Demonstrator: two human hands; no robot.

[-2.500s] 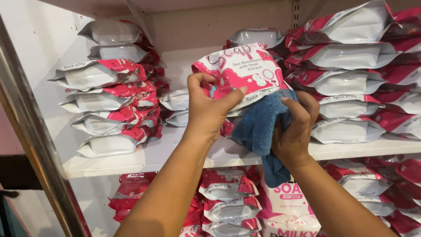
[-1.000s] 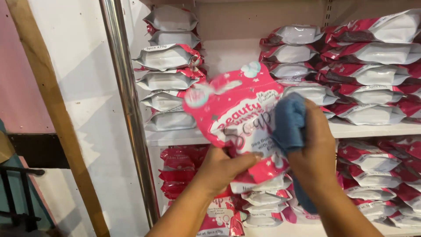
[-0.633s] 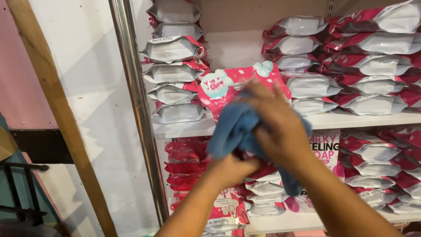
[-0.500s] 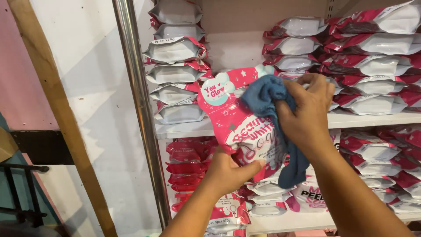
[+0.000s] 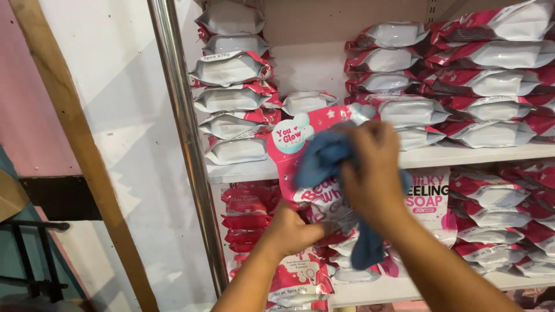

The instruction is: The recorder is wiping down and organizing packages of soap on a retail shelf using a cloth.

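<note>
In front of the white shelf (image 5: 462,155), at about the height of its front edge, a flat pink pouch (image 5: 292,151) stands upright in the air, held between the person and the stacked goods. Its face is glossy pink with white and pale blue round patches near the top and white lettering lower down; the top corners show small white stars, and much of its middle is covered by a blue cloth (image 5: 324,162) and the hand over it. The left hand (image 5: 292,231) grips the pouch from below, fingers curled shut around its lower edge with the thumb side toward the camera, the forearm rising from the bottom of the view. The right hand (image 5: 373,173) is closed over the bunched blue cloth and presses it against the front of the pouch; the fingers are bent down around the fabric, and a loose tail of the cloth hangs down past the wrist. Behind, white and pink packets (image 5: 231,110) lie in flat stacks on the shelf, one pile at the left and taller piles (image 5: 480,75) at the right, with more pink packs (image 5: 248,214) on the shelf below. A chrome upright post (image 5: 185,138) runs down the left edge of the shelving, and a slanted wooden batten (image 5: 75,144) leans against the white wall beside it.
</note>
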